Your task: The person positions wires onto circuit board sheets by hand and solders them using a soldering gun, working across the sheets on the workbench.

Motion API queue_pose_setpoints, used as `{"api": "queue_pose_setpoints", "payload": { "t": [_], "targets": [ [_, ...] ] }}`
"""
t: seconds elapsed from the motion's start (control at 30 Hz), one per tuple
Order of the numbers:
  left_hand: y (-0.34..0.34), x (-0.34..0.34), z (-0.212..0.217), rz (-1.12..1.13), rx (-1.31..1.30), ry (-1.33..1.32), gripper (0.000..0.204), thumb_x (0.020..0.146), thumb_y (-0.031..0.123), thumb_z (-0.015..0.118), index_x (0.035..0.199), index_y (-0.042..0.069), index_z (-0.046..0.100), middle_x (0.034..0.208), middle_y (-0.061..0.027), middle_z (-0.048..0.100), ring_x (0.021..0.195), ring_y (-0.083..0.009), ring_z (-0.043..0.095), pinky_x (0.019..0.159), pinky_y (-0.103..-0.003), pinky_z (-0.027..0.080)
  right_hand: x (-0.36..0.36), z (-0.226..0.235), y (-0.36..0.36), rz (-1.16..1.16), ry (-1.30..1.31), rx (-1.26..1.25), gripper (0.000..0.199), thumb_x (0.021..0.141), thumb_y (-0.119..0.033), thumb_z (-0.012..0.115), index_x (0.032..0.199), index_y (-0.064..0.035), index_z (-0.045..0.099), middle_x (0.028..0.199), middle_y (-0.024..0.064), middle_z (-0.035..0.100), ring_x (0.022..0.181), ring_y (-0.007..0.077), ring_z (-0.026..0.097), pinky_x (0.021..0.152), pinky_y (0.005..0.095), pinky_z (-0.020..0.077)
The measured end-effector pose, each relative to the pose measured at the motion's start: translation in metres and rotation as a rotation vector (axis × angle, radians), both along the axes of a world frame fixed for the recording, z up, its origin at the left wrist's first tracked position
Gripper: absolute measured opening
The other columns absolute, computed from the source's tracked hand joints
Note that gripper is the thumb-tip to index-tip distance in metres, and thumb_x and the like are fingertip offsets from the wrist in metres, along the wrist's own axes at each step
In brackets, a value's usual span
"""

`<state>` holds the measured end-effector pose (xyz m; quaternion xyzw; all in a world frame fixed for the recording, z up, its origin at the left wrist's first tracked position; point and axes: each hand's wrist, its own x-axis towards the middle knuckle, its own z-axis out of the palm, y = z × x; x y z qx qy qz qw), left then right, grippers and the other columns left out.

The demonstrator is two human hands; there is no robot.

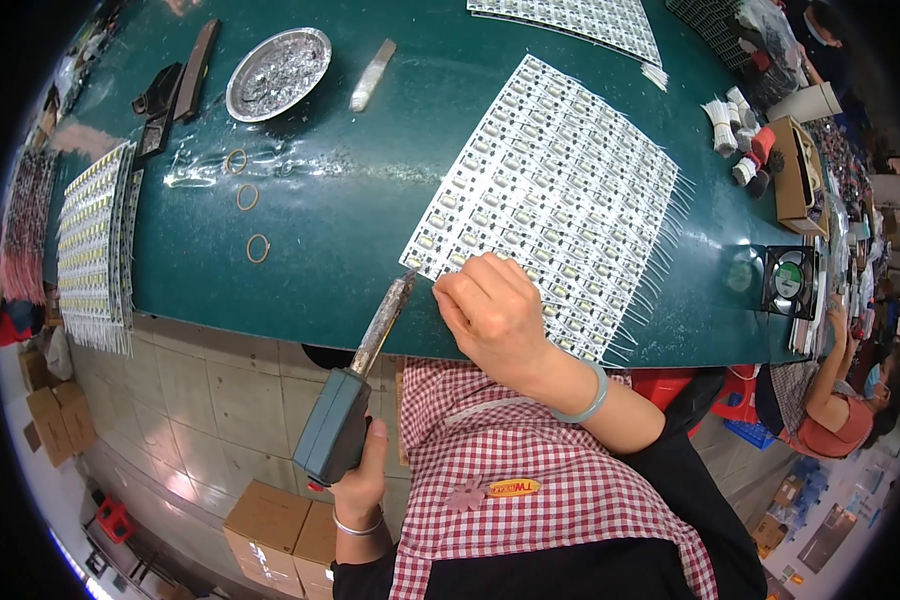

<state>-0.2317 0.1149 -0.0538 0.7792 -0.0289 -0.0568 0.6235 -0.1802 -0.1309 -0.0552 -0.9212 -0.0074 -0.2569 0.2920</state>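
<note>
My left hand [368, 470] is wrapped round the handle of a grey-green soldering gun [332, 425]. The gun's long tip points up and away, ending at the near left corner of a white panel of small circuit boards [560, 190]. Rows of yellowish components cover the panel, and short white wires stick out along its right edge. Just right of the tip, my right hand [492, 315] is closed over the panel's near edge, fingers curled and pinched. What the fingertips hold, if anything, is hidden under the hand.
On the green table [330, 220] lie a metal dish [232, 100] of solder scraps, rubber bands [258, 248], a narrow strip [372, 76] and a dark stand [160, 105]. Stacked panels [95, 245] stand left. Wire bundles [722, 125] and a small fan [788, 280] sit right, near co-workers.
</note>
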Motion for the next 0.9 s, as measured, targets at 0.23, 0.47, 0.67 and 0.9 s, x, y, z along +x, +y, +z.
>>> {"api": "queue_pose_setpoints", "payload": {
  "t": [0.23, 0.47, 0.67, 0.9],
  "targets": [
    [-0.008, 0.018, 0.007, -0.010, 0.004, -0.035, 0.041, 0.085, -0.012, 0.065, 0.125, -0.006, 0.057, 0.115, -0.0131, 0.066, 0.061, -0.0091, 0.054, 0.051, -0.023, 0.044, 0.001, 0.001, 0.001, 0.000, 0.010, 0.008, 0.013, 0.078, -0.002, 0.070, 0.078, -0.0057, 0.058, 0.073, 0.0060, 0.049, 0.070, 0.0240, 0.053, 0.063, 0.0366, 0.0400],
    [-0.034, 0.091, 0.022, 0.331, -0.133, -0.382, 0.036, 0.089, -0.002, 0.067, 0.124, -0.006, 0.058, 0.105, -0.0117, 0.067, 0.058, -0.0079, 0.048, 0.051, -0.022, 0.041, -0.009, 0.026, -0.015, 0.071, 0.058, 0.146, 0.010, 0.080, -0.004, 0.072, 0.082, -0.0049, 0.062, 0.076, 0.0075, 0.051, 0.073, 0.0262, 0.055, 0.065, 0.0374, 0.0453],
    [-0.054, 0.188, 0.077, 0.442, -0.104, -0.491, 0.031, 0.088, -0.006, 0.067, 0.116, -0.013, 0.059, 0.118, -0.0175, 0.067, 0.057, -0.0084, 0.045, 0.051, -0.022, 0.035, -0.009, 0.052, -0.129, -0.117, -0.078, 0.087, 0.009, 0.080, -0.002, 0.073, 0.086, -0.0021, 0.066, 0.082, 0.0111, 0.060, 0.079, 0.0296, 0.059, 0.067, 0.0382, 0.0493],
    [-0.104, 0.186, 0.072, 0.378, -0.039, -0.365, 0.029, 0.086, -0.003, 0.069, 0.114, -0.009, 0.063, 0.098, -0.0113, 0.068, 0.055, -0.0083, 0.047, 0.047, -0.022, 0.036, 0.030, 0.016, -0.302, -0.463, -0.085, -0.187, 0.006, 0.080, -0.003, 0.073, 0.084, -0.0041, 0.069, 0.086, 0.0086, 0.060, 0.085, 0.0290, 0.059, 0.073, 0.0396, 0.0500]
  ]
}}
